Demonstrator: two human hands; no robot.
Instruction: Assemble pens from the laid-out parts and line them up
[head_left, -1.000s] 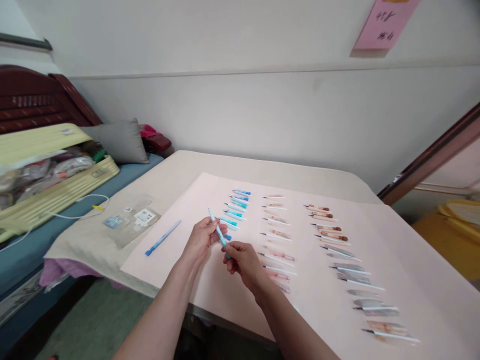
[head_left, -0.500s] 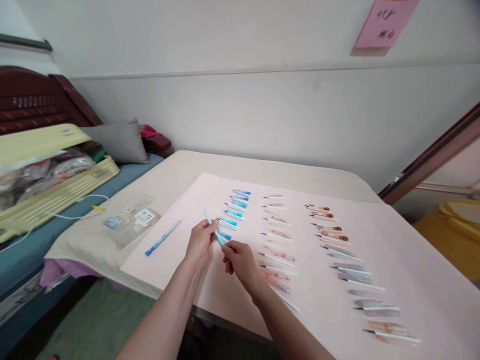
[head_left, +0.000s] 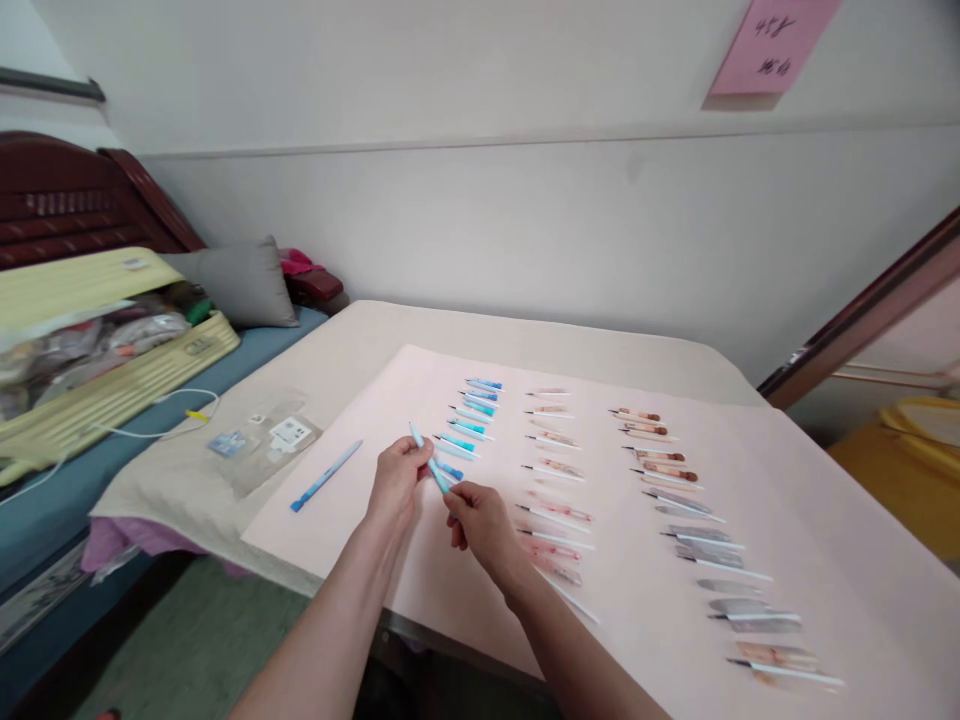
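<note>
Both of my hands hold a light blue pen [head_left: 437, 475], tilted with its pointed end up and to the left. My left hand [head_left: 399, 482] is closed around its middle, thumb on top. The fingers of my right hand [head_left: 480, 520] pinch its lower end. Beneath and just behind them lies a row of blue and turquoise pen parts [head_left: 466, 428] with white, dark-tipped refills. Left of my hands a blue pen [head_left: 327, 477] rests alone on the pale pink sheet [head_left: 360, 550].
Reddish clear pen parts [head_left: 555, 515] and brown and grey ones [head_left: 667, 470] lie in rows to the right. Clear plastic packaging [head_left: 270, 440] sits left of the sheet. Beyond it are a yellow lidded bin [head_left: 187, 350] and a grey pillow [head_left: 232, 285]. A wall [head_left: 525, 230] stands behind the table.
My left hand has shifted very slightly to the left on the pen. My right hand keeps its pinch, and the laid-out parts have not moved.
</note>
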